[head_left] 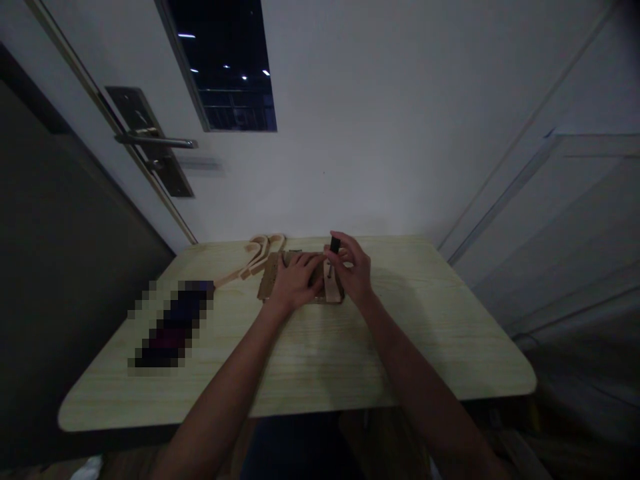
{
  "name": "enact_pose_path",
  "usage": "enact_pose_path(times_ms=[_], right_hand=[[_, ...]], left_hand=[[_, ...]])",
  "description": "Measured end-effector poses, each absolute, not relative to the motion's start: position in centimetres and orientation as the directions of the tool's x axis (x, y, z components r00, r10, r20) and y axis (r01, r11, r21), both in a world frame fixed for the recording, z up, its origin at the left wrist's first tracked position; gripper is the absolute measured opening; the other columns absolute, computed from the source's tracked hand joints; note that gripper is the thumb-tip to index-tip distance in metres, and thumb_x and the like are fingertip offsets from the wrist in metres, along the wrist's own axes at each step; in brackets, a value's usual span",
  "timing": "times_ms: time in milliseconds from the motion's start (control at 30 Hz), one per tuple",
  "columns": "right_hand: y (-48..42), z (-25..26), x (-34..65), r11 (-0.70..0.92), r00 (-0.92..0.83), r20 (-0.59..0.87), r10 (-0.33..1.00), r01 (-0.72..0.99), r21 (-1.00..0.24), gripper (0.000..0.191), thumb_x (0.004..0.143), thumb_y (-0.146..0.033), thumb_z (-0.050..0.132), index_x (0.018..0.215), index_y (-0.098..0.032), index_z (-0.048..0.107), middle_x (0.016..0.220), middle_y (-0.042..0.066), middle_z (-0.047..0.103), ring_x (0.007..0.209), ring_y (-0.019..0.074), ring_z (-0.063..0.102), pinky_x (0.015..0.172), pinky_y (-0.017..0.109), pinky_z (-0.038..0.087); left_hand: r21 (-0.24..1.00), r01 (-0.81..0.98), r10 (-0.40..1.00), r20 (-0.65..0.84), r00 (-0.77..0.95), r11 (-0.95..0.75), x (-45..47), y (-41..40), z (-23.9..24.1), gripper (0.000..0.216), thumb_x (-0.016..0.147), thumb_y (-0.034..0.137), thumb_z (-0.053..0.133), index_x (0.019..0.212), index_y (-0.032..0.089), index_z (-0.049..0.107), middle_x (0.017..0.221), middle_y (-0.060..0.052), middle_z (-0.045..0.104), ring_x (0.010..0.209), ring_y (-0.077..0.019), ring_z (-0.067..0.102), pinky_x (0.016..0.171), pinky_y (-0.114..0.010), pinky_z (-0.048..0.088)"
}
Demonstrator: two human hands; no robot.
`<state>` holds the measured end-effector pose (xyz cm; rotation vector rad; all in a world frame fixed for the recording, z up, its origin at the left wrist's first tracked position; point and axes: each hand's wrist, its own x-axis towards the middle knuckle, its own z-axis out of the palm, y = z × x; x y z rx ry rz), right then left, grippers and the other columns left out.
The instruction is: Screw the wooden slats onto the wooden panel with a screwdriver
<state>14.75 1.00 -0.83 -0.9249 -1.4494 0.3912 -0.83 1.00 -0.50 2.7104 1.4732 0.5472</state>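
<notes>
A flat brown piece of leather or board [267,280] lies at the far middle of a pale wooden table [310,347]. My left hand [295,279] rests on it with fingers laid flat, pressing it down. My right hand [353,265] is closed in a pinch around a small dark tool [335,245] held upright, its thin tip touching a tan strap [331,288] that lies across the brown piece.
Looped tan straps [260,252] lie behind the brown piece, trailing to the left. A dark pixelated object [173,327] sits at the table's left. Behind stand a white wall, a door with a metal handle [155,141] and a dark window.
</notes>
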Motion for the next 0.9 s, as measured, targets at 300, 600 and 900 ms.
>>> enact_pose_path(times_ms=[300,600,900], right_hand=[[1.18,-0.62,14.45,0.642,0.164,0.642,0.749,0.058,-0.764,0.032,0.092,-0.045,0.048,0.119,-0.028,0.057,0.112,0.007,0.066,0.089,0.0151,0.067,0.080,0.033,0.058],[1.19,-0.79,14.22,0.585,0.159,0.581,0.798,0.029,-0.811,0.046,0.086,-0.045,0.059,0.128,-0.032,0.049,0.106,0.004,0.065,0.078,0.0122,0.066,0.071,0.027,0.057],[1.76,-0.64,14.70,0.584,0.154,0.577,0.802,0.001,-0.812,0.040,0.078,-0.041,0.069,0.114,-0.028,0.057,0.090,0.000,0.064,0.074,0.0112,0.065,0.066,0.025,0.056]], left_hand=[[0.197,0.808,0.818,0.308,0.486,-0.555,-0.72,1.16,-0.41,0.045,0.091,0.036,0.043,0.135,0.032,0.045,0.138,-0.005,0.052,0.129,-0.0281,0.044,0.111,-0.067,0.013],[0.166,0.801,0.795,0.345,0.499,-0.575,-0.69,1.23,-0.61,0.046,0.091,0.037,0.042,0.136,0.032,0.043,0.136,-0.005,0.054,0.127,-0.0289,0.045,0.109,-0.069,0.016],[0.127,0.814,0.806,0.293,0.515,-0.567,-0.64,1.24,-0.42,0.047,0.094,0.038,0.037,0.141,0.032,0.037,0.140,-0.005,0.051,0.129,-0.0297,0.042,0.108,-0.072,0.014]])
